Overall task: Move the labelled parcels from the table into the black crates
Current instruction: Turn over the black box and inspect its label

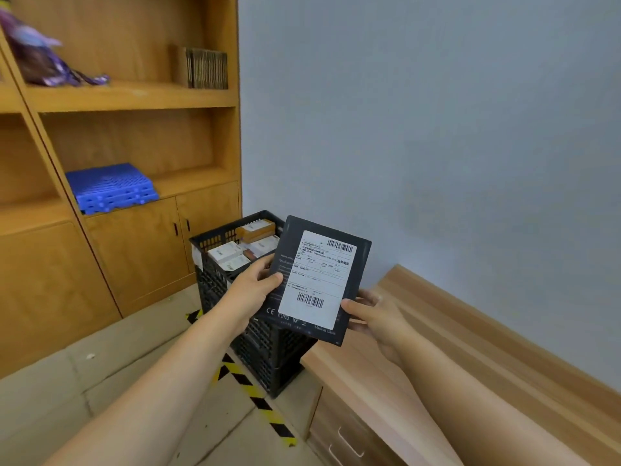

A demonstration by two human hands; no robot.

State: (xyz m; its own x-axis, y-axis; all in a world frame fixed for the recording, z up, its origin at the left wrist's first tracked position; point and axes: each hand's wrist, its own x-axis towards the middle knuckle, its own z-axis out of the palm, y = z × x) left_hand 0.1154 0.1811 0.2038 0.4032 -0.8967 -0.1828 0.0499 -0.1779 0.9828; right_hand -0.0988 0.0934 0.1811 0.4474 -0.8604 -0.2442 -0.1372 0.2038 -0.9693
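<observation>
Both hands hold one flat dark parcel (322,280) up in the air near the middle of the view, its white shipping label (317,279) facing the camera with a barcode at the top and another near the bottom. The left hand (253,289) grips the parcel's edge at 9 o'clock, thumb curled over the front face and the other fingers (265,262) wrapped behind. The right hand (373,311) pinches the parcel's corner at 4 o'clock, thumb on the front beside the label, the remaining fingers curled behind the back.

The parcel hangs above and partly in front of a black crate (215,250), which stands on the floor at the parcel's 8 o'clock. The crate has slotted walls and already contains several boxes: white ones (228,255) toward its 9 o'clock side and a brown one with a white label (257,228) toward 12 o'clock. A second black crate appears to sit beneath the first, though the join is hard to make out.

At 4 o'clock from the parcel lies the pale wooden tabletop (437,324), with drawers (339,435) below its front edge. Yellow-and-black striped tape (255,398) runs across the floor past the crate. At 10 o'clock stands a wooden shelving unit (134,99) holding a stack of blue plastic panels (112,188).
</observation>
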